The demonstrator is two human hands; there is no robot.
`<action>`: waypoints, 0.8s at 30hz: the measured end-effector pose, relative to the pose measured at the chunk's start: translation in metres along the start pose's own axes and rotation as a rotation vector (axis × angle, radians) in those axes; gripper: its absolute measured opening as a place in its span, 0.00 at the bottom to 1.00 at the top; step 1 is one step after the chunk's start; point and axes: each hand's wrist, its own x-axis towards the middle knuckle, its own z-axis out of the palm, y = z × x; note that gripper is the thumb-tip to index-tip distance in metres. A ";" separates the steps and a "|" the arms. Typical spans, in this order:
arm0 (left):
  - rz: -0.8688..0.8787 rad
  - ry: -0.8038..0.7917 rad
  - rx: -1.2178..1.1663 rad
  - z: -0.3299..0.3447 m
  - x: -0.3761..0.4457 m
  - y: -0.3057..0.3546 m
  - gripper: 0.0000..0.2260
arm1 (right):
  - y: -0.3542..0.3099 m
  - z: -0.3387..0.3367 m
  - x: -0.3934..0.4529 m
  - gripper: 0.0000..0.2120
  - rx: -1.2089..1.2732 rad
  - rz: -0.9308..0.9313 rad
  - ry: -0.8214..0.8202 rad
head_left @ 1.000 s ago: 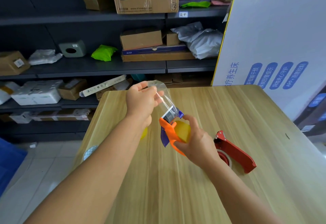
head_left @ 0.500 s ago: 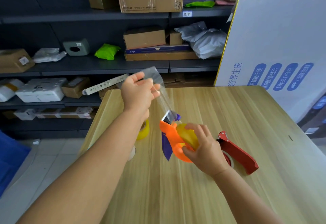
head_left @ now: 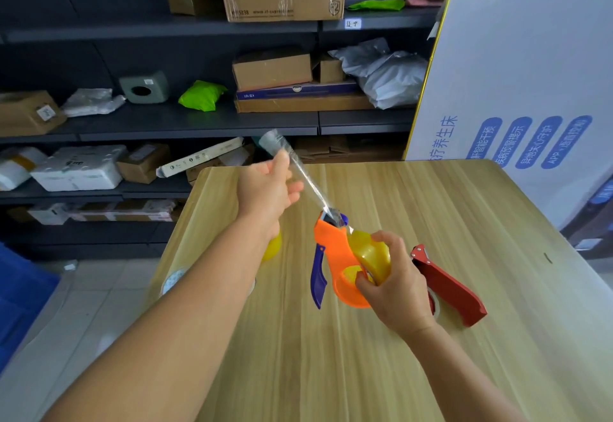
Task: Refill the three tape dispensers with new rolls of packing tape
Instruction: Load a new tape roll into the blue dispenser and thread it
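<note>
My right hand [head_left: 393,285] grips an orange tape dispenser [head_left: 336,262] with a purple handle, held above the wooden table [head_left: 431,222]. A yellowish tape roll [head_left: 371,254] sits in it. My left hand [head_left: 268,189] pinches the clear tape strip [head_left: 300,172], which runs taut from the dispenser's blade end up and to the left. A red tape dispenser [head_left: 447,285] with a clear roll lies on the table just right of my right hand. A yellow tape roll [head_left: 273,245] is partly hidden behind my left forearm, and a clear roll [head_left: 172,280] lies near the table's left edge.
Dark shelves [head_left: 199,123] with cardboard boxes, foam boxes and bags stand behind the table. A large white printed box [head_left: 517,73] leans at the table's far right. A blue bin [head_left: 20,302] sits on the floor at the left.
My left hand has pulled the tape strip further out, up and away from the dispenser. The orange dispenser has tilted and dropped slightly toward me in my right hand.
</note>
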 end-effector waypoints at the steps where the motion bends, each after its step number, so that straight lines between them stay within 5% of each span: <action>1: -0.068 -0.032 0.062 -0.002 -0.002 -0.004 0.19 | 0.000 0.001 0.000 0.30 0.000 0.008 0.006; 8: -0.436 -0.337 0.079 -0.008 -0.011 -0.032 0.43 | -0.012 0.007 -0.001 0.31 0.001 -0.011 -0.042; 24: -0.435 -0.391 -0.013 -0.010 -0.010 -0.044 0.45 | -0.012 0.004 0.007 0.29 0.151 0.140 -0.417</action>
